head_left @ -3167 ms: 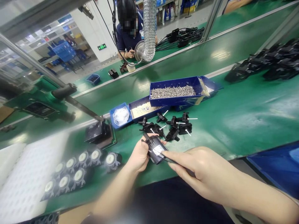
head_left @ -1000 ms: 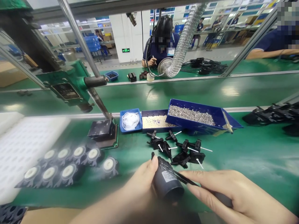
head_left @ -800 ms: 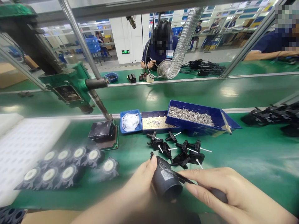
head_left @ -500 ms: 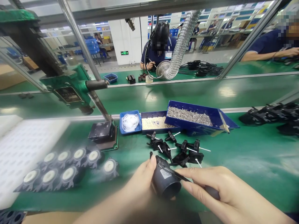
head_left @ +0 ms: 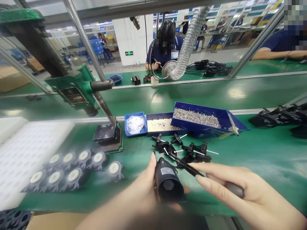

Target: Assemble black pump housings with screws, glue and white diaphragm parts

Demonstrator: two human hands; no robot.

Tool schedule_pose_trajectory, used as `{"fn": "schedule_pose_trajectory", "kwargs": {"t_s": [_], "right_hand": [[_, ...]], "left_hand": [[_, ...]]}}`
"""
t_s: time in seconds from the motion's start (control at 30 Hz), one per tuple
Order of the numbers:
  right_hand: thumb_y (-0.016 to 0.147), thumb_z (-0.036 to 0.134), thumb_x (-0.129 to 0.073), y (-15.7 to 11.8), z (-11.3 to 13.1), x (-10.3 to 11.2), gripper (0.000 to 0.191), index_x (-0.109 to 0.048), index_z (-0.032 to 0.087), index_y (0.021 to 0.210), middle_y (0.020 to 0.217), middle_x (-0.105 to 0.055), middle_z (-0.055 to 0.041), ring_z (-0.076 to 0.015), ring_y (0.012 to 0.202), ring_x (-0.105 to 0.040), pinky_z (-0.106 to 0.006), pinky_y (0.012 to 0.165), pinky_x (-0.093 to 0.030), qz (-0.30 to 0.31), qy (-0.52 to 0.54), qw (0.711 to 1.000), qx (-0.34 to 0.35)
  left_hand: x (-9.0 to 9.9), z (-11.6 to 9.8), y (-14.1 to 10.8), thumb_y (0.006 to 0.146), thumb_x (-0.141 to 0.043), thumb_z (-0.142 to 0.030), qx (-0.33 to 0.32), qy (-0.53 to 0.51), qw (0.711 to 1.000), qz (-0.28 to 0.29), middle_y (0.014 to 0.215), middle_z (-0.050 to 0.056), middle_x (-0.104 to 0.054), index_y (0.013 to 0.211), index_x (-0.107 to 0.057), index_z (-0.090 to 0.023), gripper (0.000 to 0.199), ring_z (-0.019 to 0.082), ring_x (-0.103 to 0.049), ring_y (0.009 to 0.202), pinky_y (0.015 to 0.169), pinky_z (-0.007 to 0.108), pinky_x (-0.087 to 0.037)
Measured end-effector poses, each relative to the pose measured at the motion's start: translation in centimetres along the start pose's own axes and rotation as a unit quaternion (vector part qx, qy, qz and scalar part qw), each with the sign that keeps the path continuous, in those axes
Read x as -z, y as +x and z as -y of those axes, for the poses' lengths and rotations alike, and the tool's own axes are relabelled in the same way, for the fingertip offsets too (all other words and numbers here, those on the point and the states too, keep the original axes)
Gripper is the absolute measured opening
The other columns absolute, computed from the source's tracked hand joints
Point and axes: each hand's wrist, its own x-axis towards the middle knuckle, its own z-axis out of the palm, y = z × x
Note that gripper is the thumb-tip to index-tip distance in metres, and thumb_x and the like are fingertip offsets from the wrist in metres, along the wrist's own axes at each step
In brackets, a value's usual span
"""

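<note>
My left hand (head_left: 141, 198) grips a black cylindrical housing (head_left: 168, 183) with a small white label, its open end turned toward me. My right hand (head_left: 242, 195) holds black tweezers (head_left: 185, 166) whose tips reach past the housing toward a cluster of small black parts with white pins (head_left: 184, 150) on the green belt (head_left: 251, 159). The tweezer tips sit just above the housing's far end.
Blue trays hold metal pins (head_left: 196, 117), small beige bits (head_left: 159, 125) and white rings (head_left: 135, 124). A green press (head_left: 76, 91) stands over a black fixture (head_left: 106, 135). Black round parts with white centres (head_left: 79, 167) lie left, beside white foam (head_left: 26, 153). Other people work across the line.
The housing has tilted so its open end faces me more. My right hand has drawn the tweezers up and right, off the housing's label toward the small parts.
</note>
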Motion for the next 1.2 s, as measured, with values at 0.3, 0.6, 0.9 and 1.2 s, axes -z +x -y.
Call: {"fn": "schedule_pose_trajectory", "kwargs": {"t_s": [0.3, 0.6, 0.9, 1.2], "right_hand": [[0.101, 0.049, -0.047, 1.5, 1.7, 0.5, 0.041, -0.072, 0.02, 0.115, 0.097, -0.065, -0.0039, -0.0171, 0.088, -0.064, -0.02, 0.08, -0.056, 0.154, 0.082, 0.985, -0.004], [0.1, 0.043, -0.047, 2.3, 2.1, 0.3, 0.039, -0.075, 0.017, 0.09, 0.08, -0.064, -0.0031, -0.013, 0.072, -0.062, -0.015, 0.067, -0.053, 0.153, 0.031, 0.988, 0.003], [0.1, 0.038, -0.046, 1.9, 2.0, -0.2, 0.038, -0.072, 0.014, 0.087, 0.073, -0.061, -0.0046, -0.0124, 0.066, -0.059, -0.015, 0.064, -0.051, 0.129, 0.007, 0.992, 0.004], [0.103, 0.032, -0.044, 1.6, 1.6, -1.5, 0.032, -0.073, 0.019, 0.109, 0.091, -0.065, -0.0036, -0.0117, 0.082, -0.065, -0.013, 0.077, -0.055, 0.046, 0.022, 0.995, 0.087]], "left_hand": [[0.0, 0.3, 0.3, 0.09, -0.024, -0.075, -0.05, 0.055, 0.997, 0.005, 0.094, 0.02, -0.074, 0.109, -0.068, -0.006, 0.084, 0.022, -0.072, 0.067, 0.055, 0.033, -0.061], [-0.5, 0.6, 0.4, 0.091, -0.032, -0.071, -0.106, 0.086, 0.99, -0.043, 0.084, 0.014, -0.073, 0.104, -0.068, -0.009, 0.073, 0.02, -0.069, 0.063, 0.057, 0.034, -0.061], [-0.2, 1.2, 1.0, 0.085, -0.045, -0.075, -0.175, 0.118, 0.976, -0.059, 0.074, 0.011, -0.07, 0.101, -0.063, -0.009, 0.07, 0.018, -0.066, 0.056, 0.055, 0.032, -0.058], [0.0, 1.1, 1.0, 0.082, -0.05, -0.074, -0.217, 0.106, 0.968, -0.061, 0.074, 0.009, -0.069, 0.098, -0.059, -0.011, 0.066, 0.019, -0.066, 0.058, 0.057, 0.031, -0.056]]}}
